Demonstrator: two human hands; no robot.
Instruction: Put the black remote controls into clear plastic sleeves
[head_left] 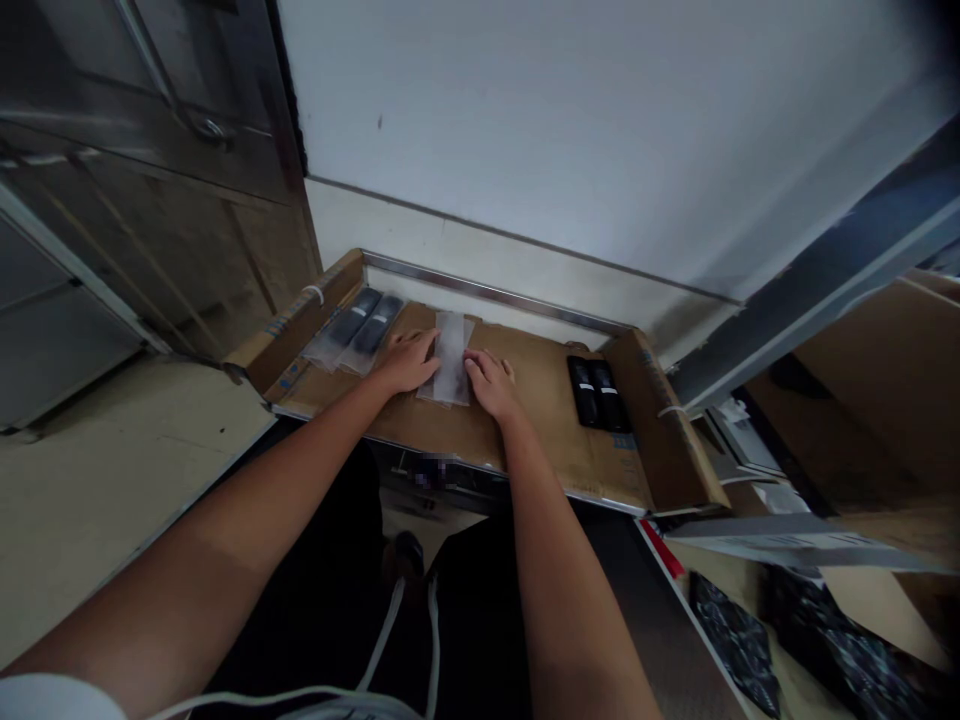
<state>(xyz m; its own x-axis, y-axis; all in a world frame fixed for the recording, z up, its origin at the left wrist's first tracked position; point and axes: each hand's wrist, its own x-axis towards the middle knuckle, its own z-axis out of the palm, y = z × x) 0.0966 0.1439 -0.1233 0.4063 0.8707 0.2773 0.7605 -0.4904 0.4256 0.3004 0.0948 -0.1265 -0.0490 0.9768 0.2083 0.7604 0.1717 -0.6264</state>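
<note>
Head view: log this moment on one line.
bags: on cardboard; left hand: at left edge; right hand: at right edge; bagged items: left end; black items: right end

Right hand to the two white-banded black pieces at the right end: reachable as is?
Probably yes: only flat cardboard shows between the right hand and the black pieces, though its fingertips are at the translucent bags.
</note>
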